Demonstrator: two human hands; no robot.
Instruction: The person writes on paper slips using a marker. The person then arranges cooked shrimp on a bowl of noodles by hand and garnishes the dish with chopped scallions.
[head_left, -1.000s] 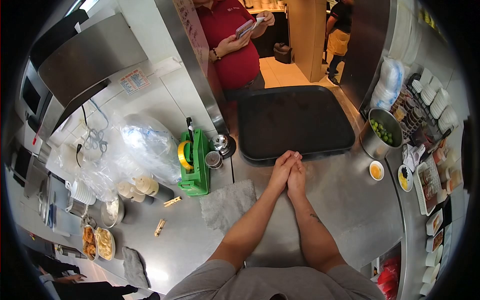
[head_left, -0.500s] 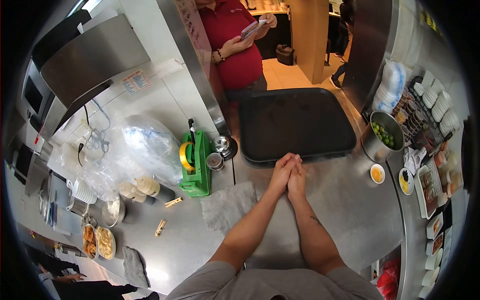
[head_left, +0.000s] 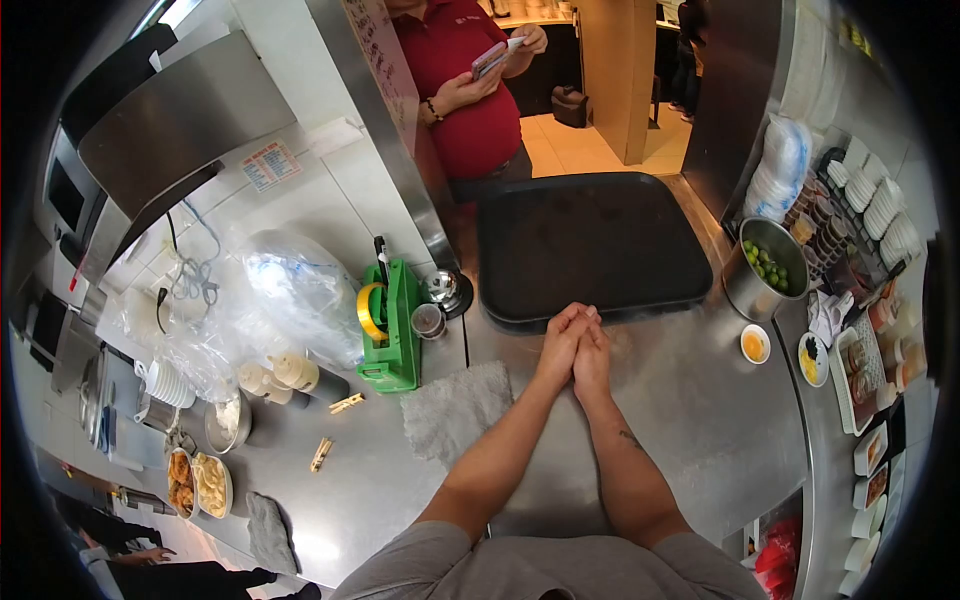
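Observation:
My left hand (head_left: 566, 338) and my right hand (head_left: 592, 352) are clasped together on the steel counter (head_left: 650, 430), fingers folded against each other. No object shows in either one. Just beyond the fingertips lies the near rim of a black serving tray (head_left: 595, 245), its surface bare. Left of my forearms a grey cloth (head_left: 450, 415) is spread flat. A green tape dispenser (head_left: 400, 345) with a yellow roll stands farther left, beside a small lidded cup (head_left: 428, 321) and a silver call bell (head_left: 445, 292).
Right of the tray are a steel pot of limes (head_left: 765, 270) and a small bowl with yellow contents (head_left: 755, 344). Clothespins (head_left: 321, 455), squeeze bottles (head_left: 297, 372) and food bowls (head_left: 211, 484) are on the left. Across the pass a person in a red shirt (head_left: 465, 90) holds a phone.
My hands stay clasped in the same place. The person across the pass has shifted the phone slightly, and a leg by the far doorway has moved out of sight.

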